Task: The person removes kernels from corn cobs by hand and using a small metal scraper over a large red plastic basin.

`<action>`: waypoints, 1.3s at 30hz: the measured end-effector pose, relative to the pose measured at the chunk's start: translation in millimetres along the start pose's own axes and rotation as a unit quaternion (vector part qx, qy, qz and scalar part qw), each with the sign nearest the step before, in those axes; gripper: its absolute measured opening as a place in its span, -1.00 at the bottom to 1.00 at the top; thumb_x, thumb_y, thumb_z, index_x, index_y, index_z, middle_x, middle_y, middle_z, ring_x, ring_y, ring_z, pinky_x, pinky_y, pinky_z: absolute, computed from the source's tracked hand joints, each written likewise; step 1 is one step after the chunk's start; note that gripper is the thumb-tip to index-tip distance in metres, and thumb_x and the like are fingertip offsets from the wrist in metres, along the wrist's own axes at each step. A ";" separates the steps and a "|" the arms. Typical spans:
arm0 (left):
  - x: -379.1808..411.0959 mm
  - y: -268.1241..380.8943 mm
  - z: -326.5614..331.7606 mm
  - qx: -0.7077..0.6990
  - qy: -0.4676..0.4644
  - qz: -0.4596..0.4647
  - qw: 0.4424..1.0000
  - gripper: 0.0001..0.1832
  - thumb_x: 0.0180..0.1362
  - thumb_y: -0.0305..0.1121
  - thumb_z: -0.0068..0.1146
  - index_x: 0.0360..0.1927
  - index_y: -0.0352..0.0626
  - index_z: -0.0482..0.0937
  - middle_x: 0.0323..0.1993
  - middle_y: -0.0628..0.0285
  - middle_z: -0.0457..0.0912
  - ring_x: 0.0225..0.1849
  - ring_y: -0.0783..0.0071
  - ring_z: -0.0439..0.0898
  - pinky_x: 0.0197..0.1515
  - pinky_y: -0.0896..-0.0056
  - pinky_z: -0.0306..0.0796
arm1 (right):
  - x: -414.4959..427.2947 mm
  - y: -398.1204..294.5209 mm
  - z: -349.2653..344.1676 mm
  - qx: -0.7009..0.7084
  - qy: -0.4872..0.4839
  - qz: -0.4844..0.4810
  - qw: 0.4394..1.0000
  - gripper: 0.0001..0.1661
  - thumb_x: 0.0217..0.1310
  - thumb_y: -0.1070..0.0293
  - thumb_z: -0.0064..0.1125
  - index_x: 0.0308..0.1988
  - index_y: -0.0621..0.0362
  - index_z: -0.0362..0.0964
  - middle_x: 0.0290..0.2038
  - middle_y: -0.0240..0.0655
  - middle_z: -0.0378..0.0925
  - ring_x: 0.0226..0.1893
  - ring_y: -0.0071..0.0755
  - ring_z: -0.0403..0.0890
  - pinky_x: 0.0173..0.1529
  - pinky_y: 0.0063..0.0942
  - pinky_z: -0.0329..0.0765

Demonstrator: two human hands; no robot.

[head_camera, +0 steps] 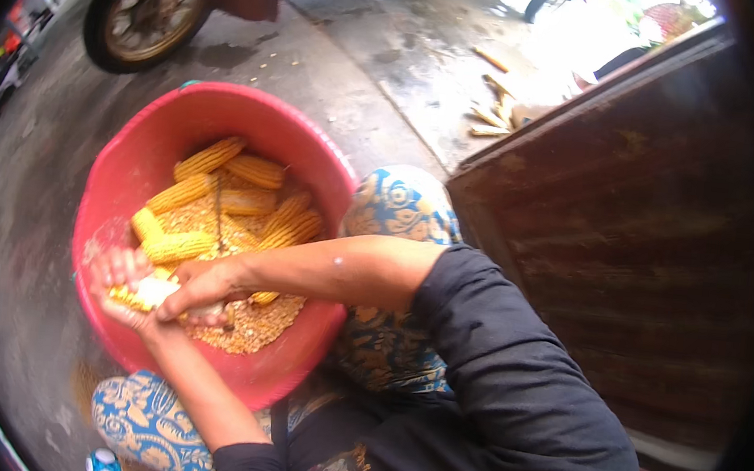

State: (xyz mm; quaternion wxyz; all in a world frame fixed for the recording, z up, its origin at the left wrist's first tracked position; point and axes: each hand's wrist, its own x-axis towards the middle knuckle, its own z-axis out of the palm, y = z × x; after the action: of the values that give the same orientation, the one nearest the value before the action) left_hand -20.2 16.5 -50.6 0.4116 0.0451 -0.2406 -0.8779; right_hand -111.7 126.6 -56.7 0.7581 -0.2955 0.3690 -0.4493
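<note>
A red plastic tub (227,98) stands between my knees, with loose corn kernels (255,326) at its bottom and several yellow corn cobs (177,247) lying on them. Over the tub's near left part, my left hand (121,280) is closed around a partly shelled corn cob (153,291). My right hand (201,287) reaches across from the right and presses on the same cob, its fingers curled; whether something else is in it cannot be told. A thin dark rod (219,215) stands among the cobs beyond my right hand.
A vehicle's front wheel (147,20) rests on the concrete floor beyond the tub. Bare cobs (492,111) lie on the floor at the upper right. A dark wooden panel (605,242) stands close on my right. Patterned cloth (146,417) covers my knees.
</note>
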 end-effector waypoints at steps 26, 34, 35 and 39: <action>1.3 -14.4 5.0 0.229 0.148 0.011 0.962 -0.64 0.10 -0.11 -0.06 -0.68 -0.06 0.21 -0.61 0.24 0.35 -0.50 0.46 0.31 -0.35 0.43 0.24 | 5.5 -15.8 12.0 -0.213 0.197 -0.052 0.956 -0.33 0.16 -0.19 -0.08 -0.12 0.26 0.29 -0.51 -0.28 0.43 -0.62 -0.53 0.45 -0.52 -0.53 0.43; 3.3 -14.0 -1.5 0.242 0.140 0.005 0.960 -0.64 0.14 -0.13 -0.13 -0.68 -0.07 0.22 -0.61 0.21 0.38 -0.48 0.44 0.36 -0.33 0.44 0.28 | 4.5 -14.9 15.9 -0.236 0.244 -0.092 0.936 -0.37 0.28 -0.12 -0.26 -0.23 0.30 0.38 -0.62 -0.33 0.40 -0.69 -0.52 0.43 -0.57 -0.52 0.42; 3.8 -13.7 -2.5 0.221 0.132 0.009 0.966 -0.64 0.15 -0.13 -0.13 -0.68 -0.07 0.22 -0.61 0.20 0.39 -0.49 0.44 0.36 -0.34 0.45 0.29 | 4.6 -15.7 16.7 -0.231 0.253 -0.080 0.936 -0.36 0.29 -0.13 -0.28 -0.24 0.30 0.39 -0.62 -0.32 0.40 -0.69 -0.51 0.43 -0.57 -0.51 0.43; 3.8 -12.2 -1.7 0.187 0.113 0.008 0.976 -0.64 0.17 -0.12 -0.14 -0.66 -0.07 0.24 -0.60 0.20 0.39 -0.51 0.44 0.38 -0.38 0.47 0.32 | 4.8 -17.9 16.2 -0.162 0.278 -0.058 0.945 -0.34 0.29 -0.14 -0.28 -0.24 0.32 0.38 -0.62 -0.31 0.40 -0.69 -0.48 0.45 -0.57 -0.52 0.45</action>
State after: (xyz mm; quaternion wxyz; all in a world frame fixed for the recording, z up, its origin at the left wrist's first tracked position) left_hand -30.8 19.7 -57.3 0.4274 0.2186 -0.3527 -0.8032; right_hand -105.1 116.7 -35.2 0.5398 -0.2988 0.6153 -0.4906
